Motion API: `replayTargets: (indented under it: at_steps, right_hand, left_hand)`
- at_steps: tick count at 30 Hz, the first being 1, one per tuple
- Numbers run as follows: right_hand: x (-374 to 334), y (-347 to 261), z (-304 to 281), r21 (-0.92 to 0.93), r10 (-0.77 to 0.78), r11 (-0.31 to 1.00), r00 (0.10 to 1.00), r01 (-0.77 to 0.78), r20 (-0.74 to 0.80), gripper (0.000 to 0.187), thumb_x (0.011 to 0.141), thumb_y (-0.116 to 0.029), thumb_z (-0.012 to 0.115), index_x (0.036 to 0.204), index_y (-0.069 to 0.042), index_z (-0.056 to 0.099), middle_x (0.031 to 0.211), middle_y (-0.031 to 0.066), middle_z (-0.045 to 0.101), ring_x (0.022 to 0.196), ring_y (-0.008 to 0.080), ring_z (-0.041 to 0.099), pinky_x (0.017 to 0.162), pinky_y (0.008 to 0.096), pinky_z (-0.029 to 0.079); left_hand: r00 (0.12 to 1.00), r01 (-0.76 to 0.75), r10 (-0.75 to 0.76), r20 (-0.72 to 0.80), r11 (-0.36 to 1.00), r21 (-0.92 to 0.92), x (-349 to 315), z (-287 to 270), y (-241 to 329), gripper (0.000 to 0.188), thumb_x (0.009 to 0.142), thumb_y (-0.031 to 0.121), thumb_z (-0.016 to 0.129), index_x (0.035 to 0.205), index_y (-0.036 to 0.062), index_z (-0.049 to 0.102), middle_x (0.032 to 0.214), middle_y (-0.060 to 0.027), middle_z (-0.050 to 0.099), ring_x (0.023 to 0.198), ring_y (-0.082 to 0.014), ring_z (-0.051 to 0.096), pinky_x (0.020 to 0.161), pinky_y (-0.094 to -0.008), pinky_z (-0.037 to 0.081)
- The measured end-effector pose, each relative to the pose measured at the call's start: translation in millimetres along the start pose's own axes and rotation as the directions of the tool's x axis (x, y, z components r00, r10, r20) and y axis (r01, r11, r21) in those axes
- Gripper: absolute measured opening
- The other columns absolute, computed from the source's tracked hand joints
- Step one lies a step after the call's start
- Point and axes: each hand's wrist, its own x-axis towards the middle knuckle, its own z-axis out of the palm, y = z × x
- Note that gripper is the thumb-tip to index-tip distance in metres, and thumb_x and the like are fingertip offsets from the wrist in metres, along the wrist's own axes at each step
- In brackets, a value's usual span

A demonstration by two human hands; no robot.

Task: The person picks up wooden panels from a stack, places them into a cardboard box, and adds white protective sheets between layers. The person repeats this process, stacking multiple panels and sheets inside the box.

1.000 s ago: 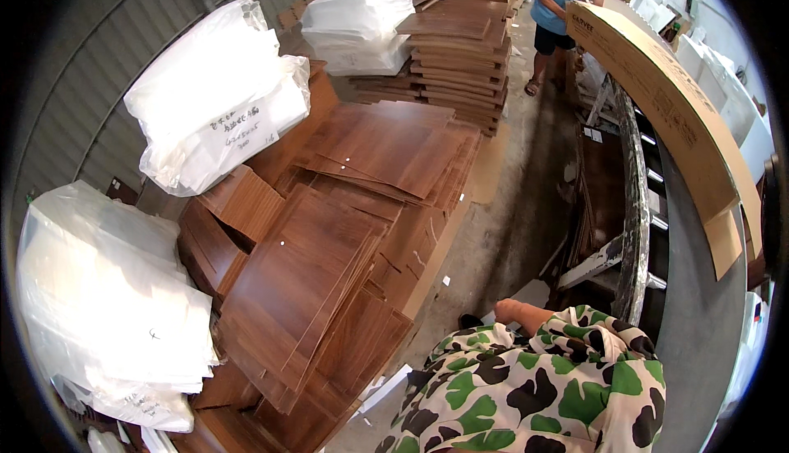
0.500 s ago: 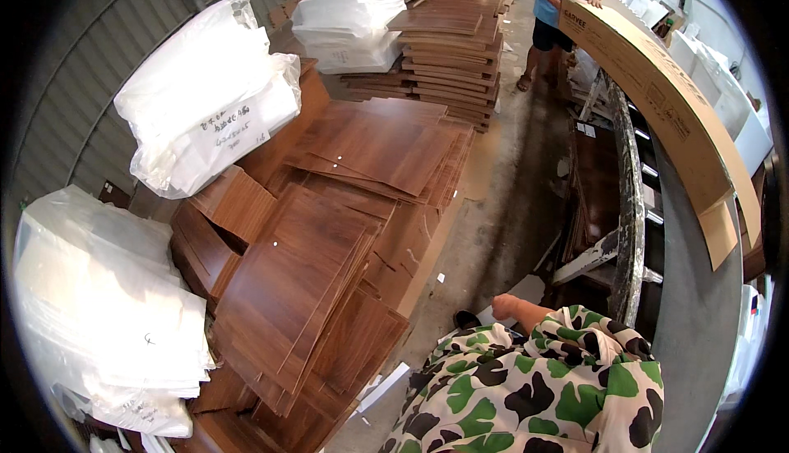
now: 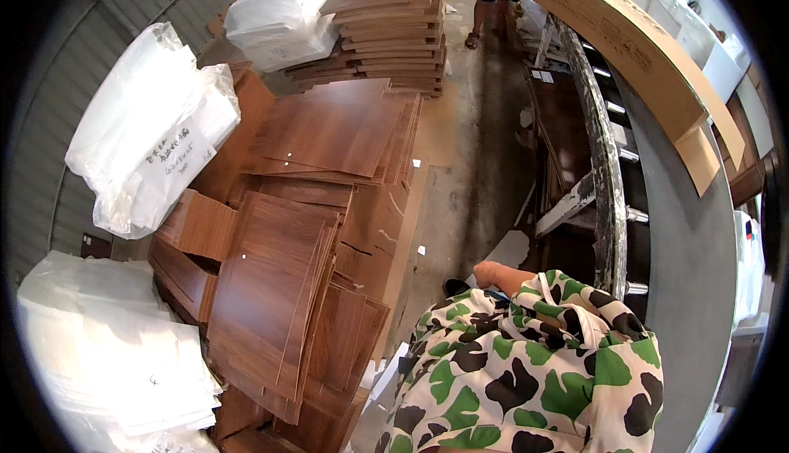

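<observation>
My right hand point(image 3: 488, 274) is in front of my body, beyond the leaf-patterned shirt point(image 3: 518, 371). Its fingers curl under into a loose fist, and whatever might be in them is hidden. Just past the hand, a pale flat sheet point(image 3: 505, 249) lies on the floor beside the worn frame of a roller stand point(image 3: 606, 182). A dark shoe point(image 3: 454, 287) shows to the left of the hand. Nowhere in the picture does my left hand appear.
Brown wood-look panels point(image 3: 271, 289) lie in uneven stacks on the left, near white wrapped bundles point(image 3: 123, 346). A taller panel stack point(image 3: 394, 42) stands farther off. Along the right, a long cardboard piece point(image 3: 625, 42) rests over a grey surface point(image 3: 690, 231). Another person's legs point(image 3: 489, 9) show ahead.
The view has shifted, so the panel stacks sit farther left and the cardboard higher. Only the other person's lower body shows now. My right hand keeps its curled shape.
</observation>
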Motion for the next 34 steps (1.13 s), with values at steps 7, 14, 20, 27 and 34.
replayTargets:
  at_steps: [7,14,20,27,34]
  right_hand:
    - [-8,-10,2,0.094,-0.124,0.987,0.990,0.130,-0.062,0.034,0.072,-0.028,0.063,0.093,-0.001,0.069,0.096,0.0201,0.066,0.096,0.0341,0.063,0.081,0.0412,0.051]
    - [-25,-23,-18,0.067,-0.015,0.998,1.000,0.015,-0.002,0.036,0.073,-0.029,0.061,0.099,-0.006,0.069,0.105,0.0153,0.065,0.100,0.0316,0.062,0.084,0.0394,0.051]
    - [-26,-24,-18,0.076,-0.025,0.997,0.999,0.022,0.034,0.038,0.073,-0.032,0.062,0.101,-0.007,0.068,0.107,0.0154,0.064,0.102,0.0314,0.061,0.085,0.0391,0.050]
    - [-37,-14,-20,0.070,-0.048,0.997,0.998,0.046,0.031,0.037,0.076,-0.031,0.059,0.101,-0.007,0.068,0.106,0.0154,0.065,0.102,0.0316,0.061,0.085,0.0390,0.050]
    - [19,8,11,-0.053,-0.278,0.959,0.960,0.279,0.029,0.027,0.075,-0.023,0.056,0.088,-0.002,0.068,0.094,0.0186,0.066,0.090,0.0354,0.063,0.076,0.0444,0.050]
  left_hand:
    - [1.000,0.022,-0.023,0.005,0.999,0.036,-8,-9,-14,0.040,0.076,0.030,0.062,0.100,0.0064,0.039,0.098,-0.0152,0.046,0.070,-0.0282,0.056,0.062,-0.0387,0.047]
    - [0.999,0.038,-0.038,0.006,0.998,0.044,-16,-9,-20,0.043,0.075,0.029,0.062,0.103,0.0062,0.038,0.100,-0.0159,0.045,0.072,-0.0289,0.056,0.063,-0.0390,0.047]
    - [0.999,0.052,-0.052,-0.001,0.998,0.031,-15,-1,-16,0.046,0.075,0.029,0.062,0.105,0.0060,0.037,0.102,-0.0164,0.044,0.073,-0.0294,0.056,0.063,-0.0393,0.047]
    - [0.999,0.046,-0.046,-0.010,0.999,0.019,-18,14,-10,0.049,0.074,0.029,0.062,0.107,0.0058,0.035,0.105,-0.0171,0.043,0.075,-0.0300,0.056,0.064,-0.0396,0.047]
    - [0.990,0.040,-0.051,-0.133,0.996,-0.082,-34,13,-7,0.052,0.073,0.028,0.063,0.110,0.0055,0.034,0.107,-0.0177,0.043,0.077,-0.0306,0.056,0.065,-0.0399,0.047]
